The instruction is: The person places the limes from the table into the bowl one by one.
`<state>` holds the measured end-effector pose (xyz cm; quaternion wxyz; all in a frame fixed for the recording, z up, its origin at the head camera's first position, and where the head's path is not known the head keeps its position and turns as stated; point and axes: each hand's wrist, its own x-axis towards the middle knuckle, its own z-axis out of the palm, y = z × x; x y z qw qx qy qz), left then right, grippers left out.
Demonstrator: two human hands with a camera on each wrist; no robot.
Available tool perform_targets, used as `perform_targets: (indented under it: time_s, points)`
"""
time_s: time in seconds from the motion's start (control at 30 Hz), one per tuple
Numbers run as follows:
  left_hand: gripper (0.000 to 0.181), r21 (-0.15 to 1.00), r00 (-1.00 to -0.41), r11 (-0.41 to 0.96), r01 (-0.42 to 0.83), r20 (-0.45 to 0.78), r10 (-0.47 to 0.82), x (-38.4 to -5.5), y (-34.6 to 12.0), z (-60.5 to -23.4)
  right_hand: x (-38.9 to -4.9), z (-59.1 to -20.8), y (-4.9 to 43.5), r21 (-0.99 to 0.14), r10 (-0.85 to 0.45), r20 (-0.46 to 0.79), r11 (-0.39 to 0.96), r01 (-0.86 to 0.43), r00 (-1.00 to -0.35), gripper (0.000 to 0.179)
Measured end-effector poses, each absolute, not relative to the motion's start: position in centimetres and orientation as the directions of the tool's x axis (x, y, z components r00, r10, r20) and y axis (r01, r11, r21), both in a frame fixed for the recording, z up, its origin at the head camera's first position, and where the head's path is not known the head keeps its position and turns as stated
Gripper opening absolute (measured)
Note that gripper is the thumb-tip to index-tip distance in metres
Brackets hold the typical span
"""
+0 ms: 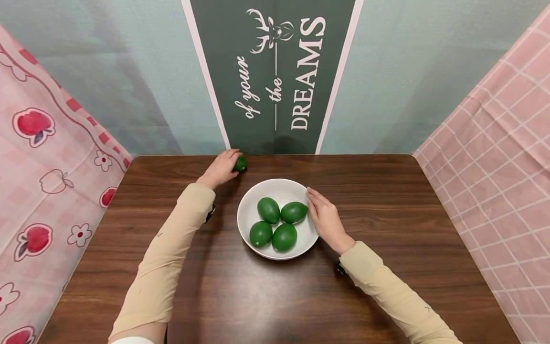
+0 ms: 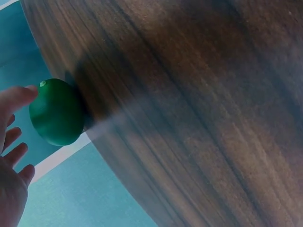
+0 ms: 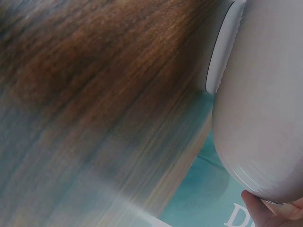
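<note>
At the table's back edge my left hand (image 1: 222, 167) is around a single green lime (image 1: 240, 164). In the left wrist view the thumb tip overlaps the top of this lime (image 2: 57, 112), while the other fingers stand spread and apart from it. My right hand (image 1: 327, 219) holds the right side of a white bowl (image 1: 279, 186), its fingers over the rim and the thumb hidden from the head view. Several green limes (image 1: 285, 237) lie inside the bowl. From the right wrist, the bowl's outer wall (image 3: 265, 104) shows, with a fingertip just under the rim.
The dark wooden table (image 1: 258, 296) ends at the back against a blue-green cloth (image 1: 142, 71) with a dark printed panel (image 1: 275, 138). A fruit-patterned pink cloth (image 1: 64, 157) hangs on the left and a pink checked one (image 1: 494, 157) on the right.
</note>
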<state>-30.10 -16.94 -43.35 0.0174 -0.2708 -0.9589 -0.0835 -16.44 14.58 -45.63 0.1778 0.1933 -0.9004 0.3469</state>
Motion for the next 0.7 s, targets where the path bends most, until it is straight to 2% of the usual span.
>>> perform_targets:
  time_s: [0.7]
  points:
    - [0.066,0.177,-0.89,0.877,0.447,-0.008,0.455,-30.1,-16.8,-44.9,-16.2,-45.7,14.4,-0.559,-0.22,0.448,0.688,-0.463,-0.867,0.027]
